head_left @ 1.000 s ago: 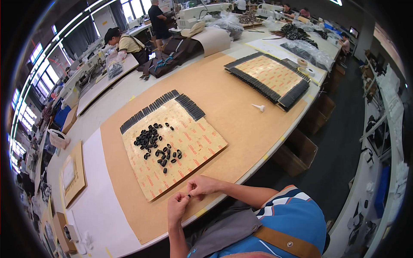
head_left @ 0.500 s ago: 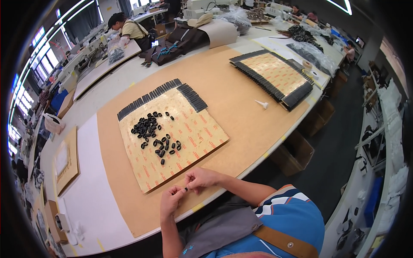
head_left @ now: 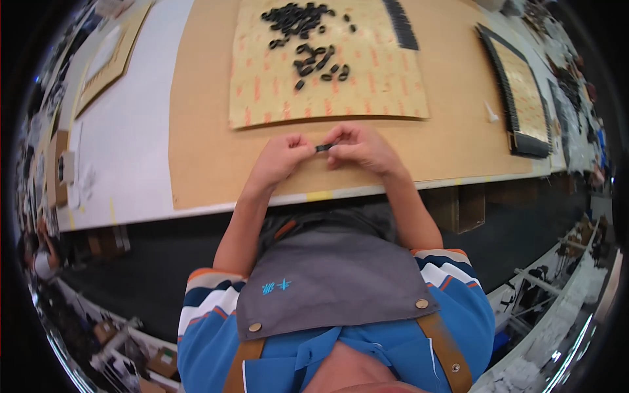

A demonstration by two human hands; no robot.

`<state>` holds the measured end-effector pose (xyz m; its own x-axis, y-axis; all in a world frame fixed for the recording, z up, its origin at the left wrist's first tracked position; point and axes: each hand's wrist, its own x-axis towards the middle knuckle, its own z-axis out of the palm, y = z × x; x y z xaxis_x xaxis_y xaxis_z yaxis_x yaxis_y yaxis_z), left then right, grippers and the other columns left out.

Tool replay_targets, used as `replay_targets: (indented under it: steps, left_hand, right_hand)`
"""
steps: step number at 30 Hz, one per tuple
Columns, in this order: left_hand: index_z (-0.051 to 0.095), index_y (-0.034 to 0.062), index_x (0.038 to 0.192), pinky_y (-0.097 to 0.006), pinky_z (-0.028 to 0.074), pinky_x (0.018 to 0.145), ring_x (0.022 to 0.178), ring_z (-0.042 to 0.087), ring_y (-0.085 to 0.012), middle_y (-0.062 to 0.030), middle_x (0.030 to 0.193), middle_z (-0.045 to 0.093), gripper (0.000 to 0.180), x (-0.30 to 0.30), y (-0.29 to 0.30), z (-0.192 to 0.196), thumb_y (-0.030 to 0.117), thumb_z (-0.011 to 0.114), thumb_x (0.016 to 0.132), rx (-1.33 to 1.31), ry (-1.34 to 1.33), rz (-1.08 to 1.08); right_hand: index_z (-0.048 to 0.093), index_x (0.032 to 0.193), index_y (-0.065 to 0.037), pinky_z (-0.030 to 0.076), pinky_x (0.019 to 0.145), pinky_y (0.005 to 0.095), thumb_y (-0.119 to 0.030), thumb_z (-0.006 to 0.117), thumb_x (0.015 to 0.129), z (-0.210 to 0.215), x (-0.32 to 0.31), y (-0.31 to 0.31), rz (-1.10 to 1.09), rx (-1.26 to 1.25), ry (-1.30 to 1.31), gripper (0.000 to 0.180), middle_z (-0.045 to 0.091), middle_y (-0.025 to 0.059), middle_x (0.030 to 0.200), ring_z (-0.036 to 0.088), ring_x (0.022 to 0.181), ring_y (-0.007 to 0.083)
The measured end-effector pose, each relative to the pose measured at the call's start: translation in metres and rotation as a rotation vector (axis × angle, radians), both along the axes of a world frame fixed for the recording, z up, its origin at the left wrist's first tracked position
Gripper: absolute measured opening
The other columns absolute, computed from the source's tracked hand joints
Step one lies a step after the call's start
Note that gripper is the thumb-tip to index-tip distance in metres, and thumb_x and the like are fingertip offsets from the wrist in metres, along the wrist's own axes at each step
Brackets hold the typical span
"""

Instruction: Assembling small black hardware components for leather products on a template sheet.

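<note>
Both hands are together over the table's near edge, pinching one small black loop (head_left: 324,148). My left hand (head_left: 284,158) has its fingertips closed on the loop's left end. On the other end, the thumb and fingers of my right hand (head_left: 362,150) are closed. Just beyond the hands lies a tan board (head_left: 386,101) with red print. A loose heap of similar black loops (head_left: 298,19) rests on it, with several more scattered nearer to me. A close-set row of black pieces (head_left: 401,26) runs along the board's right edge.
Brown sheet (head_left: 203,131) covers the worktop under the board. To the right lies a second board (head_left: 521,85) edged with black pieces, with a small white nozzle-like cone (head_left: 491,112) beside it. Another tan board (head_left: 121,65) is at far left. Boxes (head_left: 470,208) stand below the table edge.
The view has swung downward and turned, so the boards sit higher and the far room has left the picture. Both hands still pinch the black loop, which now shows more plainly between them.
</note>
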<state>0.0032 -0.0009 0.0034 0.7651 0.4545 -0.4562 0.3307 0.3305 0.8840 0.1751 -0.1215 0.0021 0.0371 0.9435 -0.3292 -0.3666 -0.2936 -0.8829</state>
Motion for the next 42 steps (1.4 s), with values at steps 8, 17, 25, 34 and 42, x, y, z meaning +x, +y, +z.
replay_targets:
  steps: [8, 17, 25, 34, 42]
  left_hand:
    - [0.061, 0.0038, 0.073, -0.021, 0.03, 0.048, 0.055, 0.04, -0.0029, 0.0055, 0.062, 0.049, 0.011, -0.001, 0.003, -0.005, 0.014, 0.062, 0.077, -0.022, 0.017, 0.016]
    - [0.061, 0.0022, 0.073, -0.021, 0.033, 0.052, 0.06, 0.042, -0.0035, 0.0038, 0.064, 0.051, 0.012, -0.004, -0.001, -0.005, 0.014, 0.061, 0.077, 0.065, 0.001, -0.02]
    - [0.061, 0.0018, 0.071, -0.021, 0.034, 0.052, 0.059, 0.043, -0.0042, 0.003, 0.065, 0.053, 0.014, -0.001, 0.004, -0.001, 0.015, 0.061, 0.075, 0.071, 0.023, -0.099]
    - [0.06, 0.0023, 0.07, -0.021, 0.034, 0.051, 0.059, 0.043, -0.0041, 0.0029, 0.064, 0.053, 0.013, 0.0, 0.004, -0.001, 0.015, 0.061, 0.074, 0.068, 0.041, -0.088]
    - [0.06, 0.0034, 0.069, -0.021, 0.032, 0.049, 0.056, 0.041, -0.0035, 0.0035, 0.063, 0.052, 0.012, 0.0, 0.005, -0.002, 0.014, 0.061, 0.074, 0.066, 0.04, -0.108]
  right_hand:
    - [0.059, 0.101, 0.003, 0.055, 0.075, 0.0288, -0.004, 0.059, 0.086, -0.005, 0.007, 0.004, 0.029, 0.026, 0.107, 0.016, 0.065, 0.0124, 0.089, 0.066, 0.082, 0.0182]
    - [0.059, 0.098, 0.001, 0.057, 0.072, 0.029, -0.006, 0.061, 0.086, 0.005, 0.0, 0.004, 0.04, -0.103, 0.098, 0.014, 0.065, 0.0117, 0.085, 0.067, 0.076, 0.0188]
    - [0.058, 0.089, -0.001, 0.056, 0.07, 0.0277, -0.005, 0.061, 0.084, 0.004, -0.005, 0.007, 0.01, -0.108, 0.016, 0.007, 0.064, 0.0094, 0.081, 0.066, 0.073, 0.0158]
    - [0.056, 0.087, 0.001, 0.056, 0.064, 0.0264, -0.006, 0.062, 0.083, -0.003, -0.006, 0.01, 0.011, -0.041, -0.074, 0.01, 0.064, 0.0108, 0.076, 0.067, 0.071, 0.0172]
    - [0.055, 0.086, 0.0, 0.055, 0.065, 0.026, -0.006, 0.062, 0.083, 0.0, -0.006, 0.011, 0.023, -0.058, -0.068, 0.009, 0.064, 0.0099, 0.073, 0.065, 0.068, 0.0154]
